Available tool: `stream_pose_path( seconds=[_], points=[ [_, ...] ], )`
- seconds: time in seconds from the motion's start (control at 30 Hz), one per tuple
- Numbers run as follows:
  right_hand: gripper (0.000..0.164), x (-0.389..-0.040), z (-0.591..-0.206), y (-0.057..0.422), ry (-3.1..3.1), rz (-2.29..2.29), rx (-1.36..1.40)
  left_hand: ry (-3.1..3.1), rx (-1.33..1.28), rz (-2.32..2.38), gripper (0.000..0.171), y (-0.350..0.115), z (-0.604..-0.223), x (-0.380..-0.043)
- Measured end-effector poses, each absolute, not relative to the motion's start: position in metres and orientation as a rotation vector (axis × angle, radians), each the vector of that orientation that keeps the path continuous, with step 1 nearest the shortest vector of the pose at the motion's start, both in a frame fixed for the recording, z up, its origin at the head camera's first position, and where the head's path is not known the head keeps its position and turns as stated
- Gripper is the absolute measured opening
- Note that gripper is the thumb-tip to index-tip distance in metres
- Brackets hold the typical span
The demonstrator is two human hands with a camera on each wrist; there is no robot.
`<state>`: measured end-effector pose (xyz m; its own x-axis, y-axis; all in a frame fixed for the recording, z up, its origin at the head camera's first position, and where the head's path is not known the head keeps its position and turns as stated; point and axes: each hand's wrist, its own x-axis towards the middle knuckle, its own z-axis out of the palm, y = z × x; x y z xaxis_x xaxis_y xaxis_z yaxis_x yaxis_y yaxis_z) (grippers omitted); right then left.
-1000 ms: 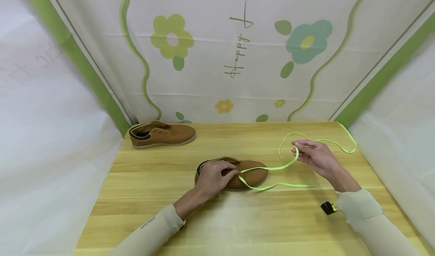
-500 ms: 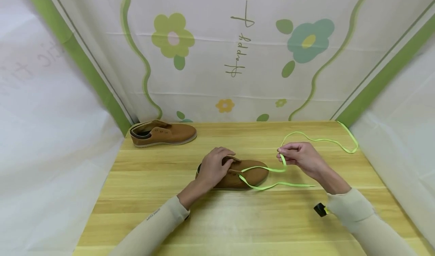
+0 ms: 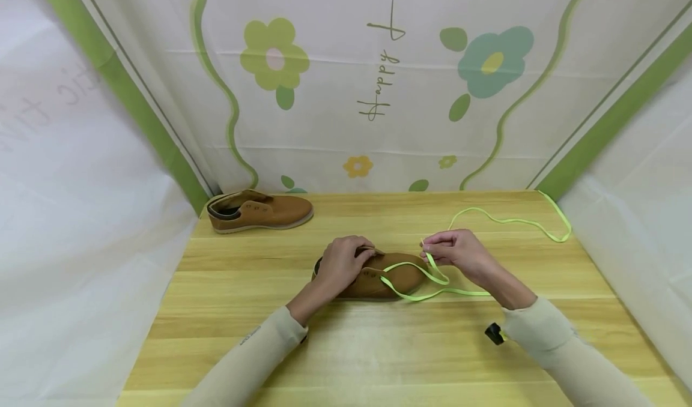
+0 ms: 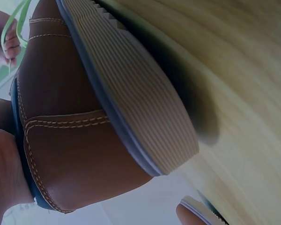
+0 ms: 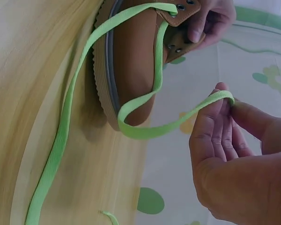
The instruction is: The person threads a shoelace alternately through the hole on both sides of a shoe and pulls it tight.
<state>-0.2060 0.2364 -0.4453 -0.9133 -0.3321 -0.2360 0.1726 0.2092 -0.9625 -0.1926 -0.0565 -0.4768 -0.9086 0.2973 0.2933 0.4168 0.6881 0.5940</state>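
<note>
A brown lace-up shoe point(image 3: 373, 290) rests on the wooden table, toe to the right. Through an eyelet of its near flap runs a bright green shoelace point(image 5: 145, 131), one end trailing right along the table. My left hand point(image 3: 339, 266) reaches over the shoe opening and pinches the far eyelet flap point(image 5: 182, 44), thumb on its face. Just beyond the toe, my right hand point(image 3: 459, 254) pinches the lace near its other end between thumb and fingers; a short tip sticks out. In the left wrist view the shoe's heel and ribbed sole point(image 4: 131, 89) fill the middle.
A second brown shoe point(image 3: 270, 212), without a lace, stands at the back left. Another green shoelace point(image 3: 508, 220) lies loose at the back right, reaching the table's corner. A printed white curtain point(image 3: 324, 125) rises behind the table point(image 3: 378, 347); white sheets flank both sides.
My right hand has moved left toward the shoe's toe with the lace, which now droops in a loop. My left hand has shifted from the near flap to the far flap.
</note>
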Motion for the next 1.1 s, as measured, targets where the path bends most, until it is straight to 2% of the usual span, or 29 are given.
stream_pose_path(
  seconds=[0.33,0.83,1.1],
  points=[
    [0.035,-0.208,-0.453,0.209,2.127,-1.663,-0.184,-2.733,-0.503,-1.078,0.011,-0.055,-0.475,-0.197],
    [0.028,-0.218,-0.467,0.182,2.169,-1.589,-0.192,-2.74,-0.431,-1.085,0.012,-0.053,-0.479,-0.202],
    [0.019,-0.22,-0.473,0.172,2.215,-1.509,-0.187,-2.749,-0.427,-1.085,0.011,-0.051,-0.478,-0.2]
  ],
)
